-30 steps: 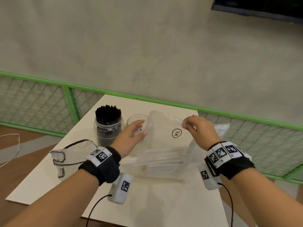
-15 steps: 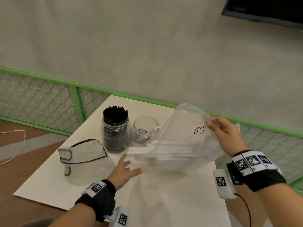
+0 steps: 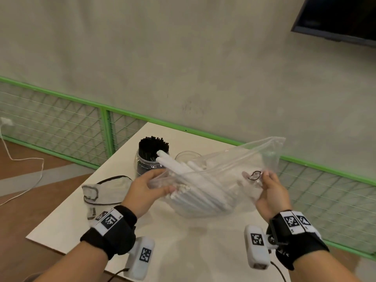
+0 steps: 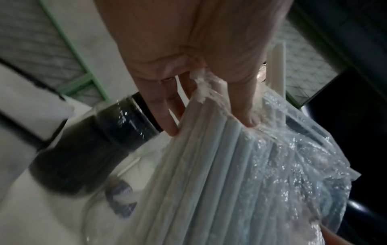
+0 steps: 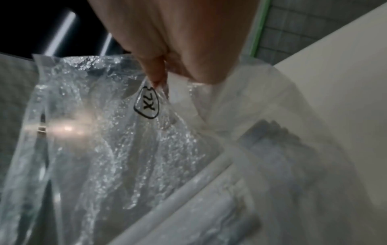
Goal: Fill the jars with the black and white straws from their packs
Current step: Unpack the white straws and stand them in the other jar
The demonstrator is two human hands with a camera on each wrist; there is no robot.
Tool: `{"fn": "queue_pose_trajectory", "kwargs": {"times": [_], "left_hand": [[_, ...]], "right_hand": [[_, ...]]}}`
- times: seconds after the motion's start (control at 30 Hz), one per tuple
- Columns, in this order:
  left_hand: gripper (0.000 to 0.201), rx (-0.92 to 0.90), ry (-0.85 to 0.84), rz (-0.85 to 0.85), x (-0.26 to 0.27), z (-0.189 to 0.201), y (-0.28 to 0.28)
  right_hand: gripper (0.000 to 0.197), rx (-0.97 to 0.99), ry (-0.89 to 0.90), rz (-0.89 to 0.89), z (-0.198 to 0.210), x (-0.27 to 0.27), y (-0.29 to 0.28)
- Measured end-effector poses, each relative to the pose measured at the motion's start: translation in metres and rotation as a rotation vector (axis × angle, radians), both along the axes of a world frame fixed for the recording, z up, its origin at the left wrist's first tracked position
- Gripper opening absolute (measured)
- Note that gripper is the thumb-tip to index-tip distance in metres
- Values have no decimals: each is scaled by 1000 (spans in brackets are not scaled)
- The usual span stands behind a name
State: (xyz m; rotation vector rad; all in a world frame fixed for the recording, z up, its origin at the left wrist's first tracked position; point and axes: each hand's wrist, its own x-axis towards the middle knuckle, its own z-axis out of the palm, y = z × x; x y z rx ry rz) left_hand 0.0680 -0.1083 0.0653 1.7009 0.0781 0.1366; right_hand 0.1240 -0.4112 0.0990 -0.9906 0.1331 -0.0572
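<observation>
A clear plastic pack (image 3: 223, 180) full of white straws (image 3: 195, 192) hangs above the table, tilted with its mouth toward the jars. My left hand (image 3: 148, 188) grips the straw bundle (image 4: 209, 149) through the plastic at the mouth end. My right hand (image 3: 268, 190) pinches the pack's far end by its XL mark (image 5: 147, 103). A few white straws (image 3: 171, 161) stick out toward the jar of black straws (image 3: 151, 157). The clear empty jar (image 3: 188, 157) stands right of it, partly hidden behind the pack.
An emptied clear pack with a black edge (image 3: 105, 192) lies on the white table (image 3: 183, 241) at the left. A green mesh railing (image 3: 61, 127) runs behind the table. A dark screen (image 3: 341, 19) hangs on the wall at upper right.
My left hand rose from the table and took hold of the straw bundle at the pack's mouth. The pack tipped further and straws slid out toward the jars. My right hand came lower.
</observation>
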Motion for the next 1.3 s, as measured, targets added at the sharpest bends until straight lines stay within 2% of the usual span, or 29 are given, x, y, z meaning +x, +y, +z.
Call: {"fn": "queue_pose_trajectory", "kwargs": {"times": [0.13,0.23,0.33,0.4,0.43,0.5,0.53,0.6,0.63,0.7,0.77,0.87,0.97,1.03,1.13,1.23,1.3], "left_hand": [[37,188,-9,10,4,-2,12],[32,260,-5,2,4,-11,8],[29,269,-11,0,7,-17,3],[29,294,-24,-5,10,-17,0],[29,312,-32,-6,11,-16,-1],[32,338,-48,-12,11,-15,-3],[33,347,-56,-12,12,-16,-3],[32,360,-65,-11,13,-17,-4],[32,368,-69,-10,13,-17,-5],[36,407,-106,-3,15,-19,-5],[43,499,-218,4,14,-20,-6],[44,679,-404,-65,12,-15,-11],[34,879,-510,-144,11,-15,-18],[21,939,-566,-98,10,-17,-21],[26,979,-587,-19,8,-20,-26],[29,1046,-594,4,5,-24,-31],[30,1066,-601,14,4,-27,-34]], "right_hand": [[25,-76,172,24,-45,-5,-2],[25,-253,313,-59,-76,-9,-14],[22,-431,306,-137,-79,-12,-26],[41,-594,173,-279,-69,-14,-35],[48,-700,52,-365,-59,-17,-37],[43,-982,-301,-486,-30,-26,-32],[37,-1141,-502,-487,-14,-31,-24],[28,-1435,-813,-319,9,-36,-5],[28,-1592,-870,-202,16,-34,4],[39,-1949,-849,-26,16,-24,13],[45,-2141,-781,76,7,-14,13],[29,-2086,-853,18,-5,-6,10],[31,-1995,-934,-19,-14,-8,8],[30,-1938,-966,-19,-20,-13,5],[9,-1924,-948,53,-27,-22,-2],[45,-1896,-840,61,-30,-28,-5],[44,-1985,-790,-39,-25,-28,-5]]}}
